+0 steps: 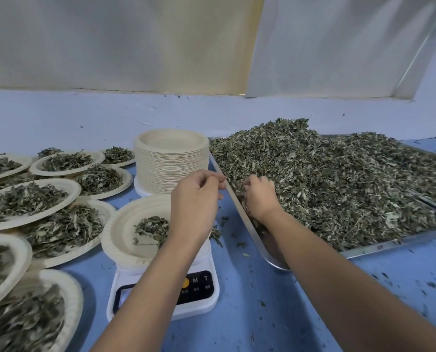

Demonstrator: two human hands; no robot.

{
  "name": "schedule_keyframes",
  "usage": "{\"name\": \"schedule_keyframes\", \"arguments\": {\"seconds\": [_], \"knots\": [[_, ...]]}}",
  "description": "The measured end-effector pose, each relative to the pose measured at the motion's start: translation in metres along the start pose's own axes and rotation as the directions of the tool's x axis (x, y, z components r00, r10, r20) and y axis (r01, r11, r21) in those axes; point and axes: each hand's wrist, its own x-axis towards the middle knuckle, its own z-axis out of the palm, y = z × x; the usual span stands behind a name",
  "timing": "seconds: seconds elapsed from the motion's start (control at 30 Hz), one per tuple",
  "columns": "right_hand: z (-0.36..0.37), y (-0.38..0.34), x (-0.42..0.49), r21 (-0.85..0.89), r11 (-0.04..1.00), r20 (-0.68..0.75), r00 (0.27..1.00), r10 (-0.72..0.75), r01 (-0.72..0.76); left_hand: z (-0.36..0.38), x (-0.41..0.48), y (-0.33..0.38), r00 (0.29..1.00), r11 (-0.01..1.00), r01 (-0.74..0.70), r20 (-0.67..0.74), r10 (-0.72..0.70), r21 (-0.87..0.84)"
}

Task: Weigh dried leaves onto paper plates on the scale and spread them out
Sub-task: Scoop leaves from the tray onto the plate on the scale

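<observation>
The flat blue worktop (237, 288) is flecked with dark leaf crumbs. The heap of dull grey-green dried leaves (339, 179) is mottled with paler, straw-coloured bits and lies in a silvery metal tray (389, 245). The round cream paper plates (172, 158) have ribbed rims. The white plastic scale (194, 311) carries a black panel with white letters and what looks like an orange button (185, 283), half hidden.

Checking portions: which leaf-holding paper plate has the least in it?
The beige paper plate on the white digital scale, below the left hand: just one small clump, while those on the blue table are well covered.
</observation>
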Motion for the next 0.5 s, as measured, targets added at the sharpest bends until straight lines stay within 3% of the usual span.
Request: {"name": "schedule_keyframes", "arguments": {"seconds": [0.07, 0.17, 0.4, 0.5], "knots": [[-0.007, -0.001, 0.002, 0.218, 0.975, -0.064, 0.996, 0.062, -0.046, -0.001, 0.000, -0.001, 1.000, 1.000, -0.005, -0.001, 0.005, 0.007], [-0.017, -0.003, 0.003, 0.504, 0.856, -0.099, 0.976, 0.193, -0.118, -0.001, 0.000, -0.003, 1.000, 1.000, -0.002, -0.005, 0.002, 0.015], [-0.044, -0.014, -0.006, 0.799, 0.576, -0.053, 0.932, 0.359, -0.176, -0.005, 0.005, -0.004, 0.998, 1.000, 0.027, -0.054, -0.028, -0.015], [-0.055, -0.028, -0.007, 0.862, 0.485, -0.022, 0.943, 0.332, -0.150, -0.013, 0.008, -0.001, 0.994, 0.998, 0.032, -0.107, -0.037, -0.045]]}}
